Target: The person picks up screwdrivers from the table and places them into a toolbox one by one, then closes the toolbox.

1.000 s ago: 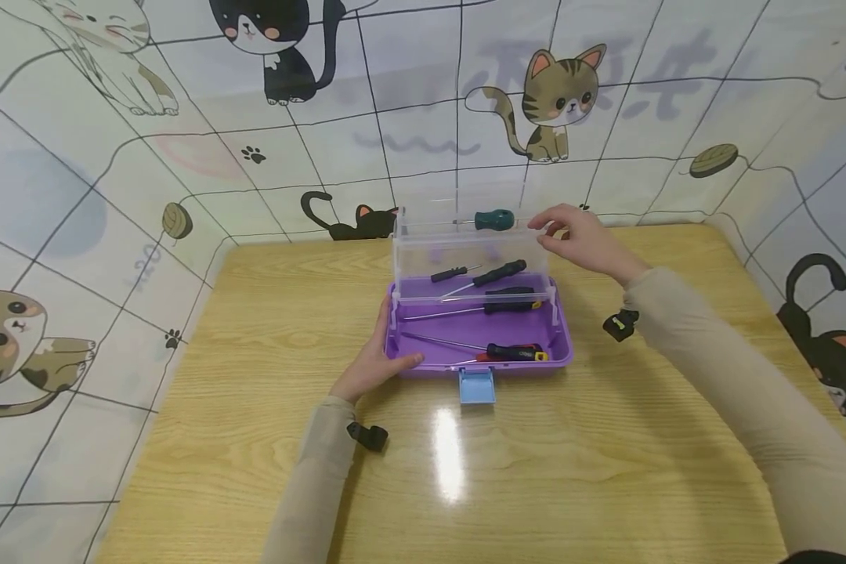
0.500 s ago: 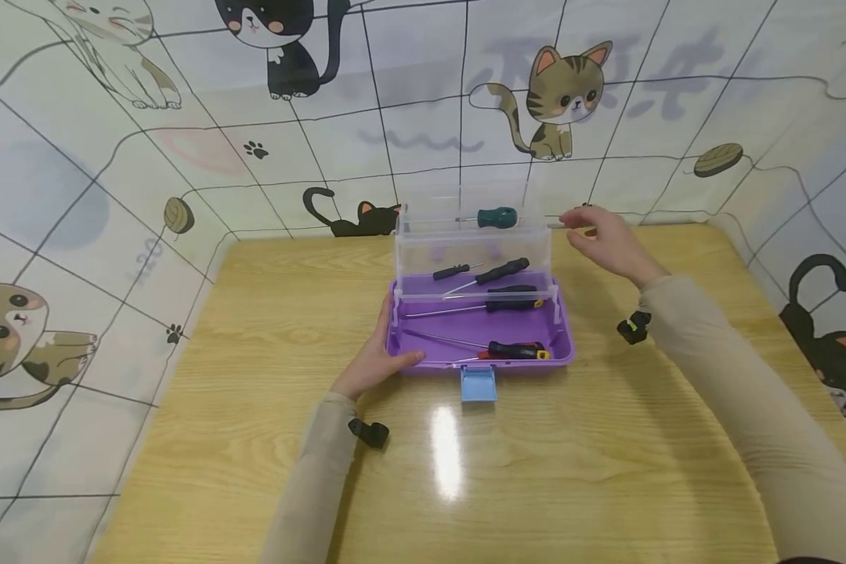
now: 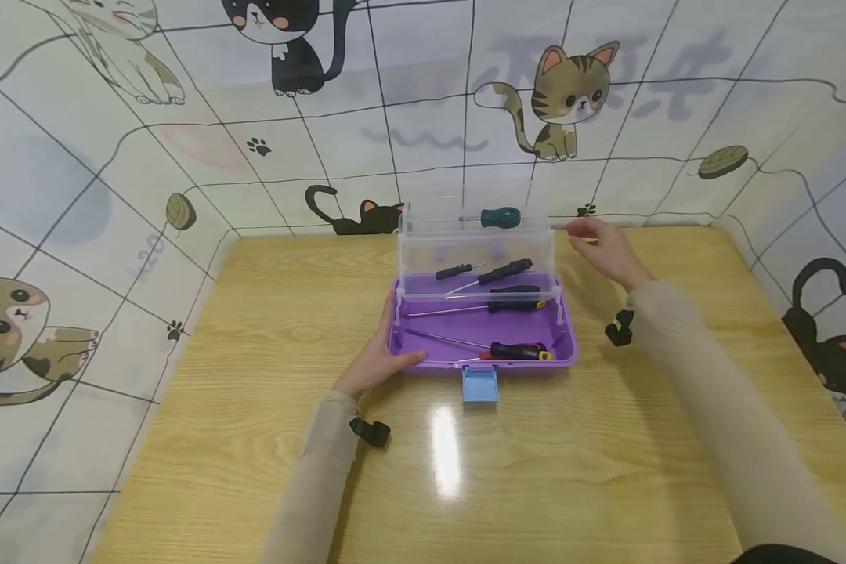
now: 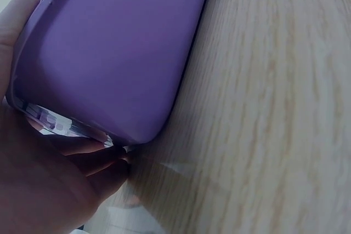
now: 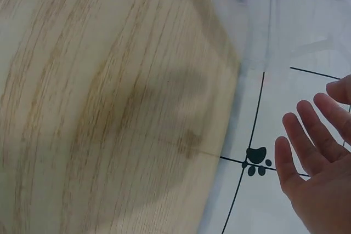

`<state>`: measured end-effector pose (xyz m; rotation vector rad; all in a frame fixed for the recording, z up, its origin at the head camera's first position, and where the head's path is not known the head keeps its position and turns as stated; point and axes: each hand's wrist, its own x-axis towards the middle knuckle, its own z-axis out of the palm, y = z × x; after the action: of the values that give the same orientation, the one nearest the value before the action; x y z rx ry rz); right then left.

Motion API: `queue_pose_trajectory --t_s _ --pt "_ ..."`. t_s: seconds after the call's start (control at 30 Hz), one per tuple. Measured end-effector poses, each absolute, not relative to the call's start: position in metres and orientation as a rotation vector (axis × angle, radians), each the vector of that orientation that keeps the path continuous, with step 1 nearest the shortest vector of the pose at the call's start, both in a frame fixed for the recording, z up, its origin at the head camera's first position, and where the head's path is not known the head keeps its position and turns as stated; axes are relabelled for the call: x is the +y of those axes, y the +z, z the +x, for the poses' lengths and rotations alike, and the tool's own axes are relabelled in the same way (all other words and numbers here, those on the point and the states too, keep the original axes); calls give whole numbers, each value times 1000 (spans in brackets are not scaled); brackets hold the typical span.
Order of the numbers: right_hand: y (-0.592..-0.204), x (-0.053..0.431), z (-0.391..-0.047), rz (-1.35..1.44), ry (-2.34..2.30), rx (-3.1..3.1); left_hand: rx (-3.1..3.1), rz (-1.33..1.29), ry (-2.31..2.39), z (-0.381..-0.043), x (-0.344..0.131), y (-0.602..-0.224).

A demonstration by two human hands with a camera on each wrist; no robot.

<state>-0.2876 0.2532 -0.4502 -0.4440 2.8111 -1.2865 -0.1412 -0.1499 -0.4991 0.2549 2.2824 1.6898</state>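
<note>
A toolbox [image 3: 479, 333] with a purple base, light-blue front latch [image 3: 480, 385] and raised clear upper part [image 3: 475, 247] stands near the table's back. My left hand [image 3: 379, 360] grips its left end, thumb over the front rim and fingers round the side; the left wrist view shows fingers at the box's corner. Right of the clear part, my right hand [image 3: 606, 249] hovers with loosely extended fingers, apparently holding nothing. Several screwdrivers lie in the box, among them a black-and-yellow screwdriver [image 3: 518, 352] at the front. A teal-handled screwdriver [image 3: 500, 218] sits higher, at the clear part.
The wooden table [image 3: 289, 313] runs around the box. Behind and beside it rises a white covering [image 3: 423, 133] printed with cartoon cats and grid lines. Dark cameras are strapped to both wrists.
My right hand moved away from the clear part's right edge, then came slightly back toward it. The left hand stays on the box, and the screwdrivers lie as before.
</note>
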Motion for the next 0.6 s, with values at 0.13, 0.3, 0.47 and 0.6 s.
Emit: queue_pose_trajectory --t_s 0.13,0.3,0.47,0.6 --pt "-458 250 -292 -440 -1309 2798 2290 256 1691 -141 -150 -499" --pt "-468 246 -294 -417 -1277 2788 2288 269 1693 -141 -149 -498" --pt "-475 244 -294 -369 -1255 2764 2278 232 1701 -140 -149 -497" --pt "-479 243 -294 -319 -1262 2744 2273 220 1695 -140 -149 -497"
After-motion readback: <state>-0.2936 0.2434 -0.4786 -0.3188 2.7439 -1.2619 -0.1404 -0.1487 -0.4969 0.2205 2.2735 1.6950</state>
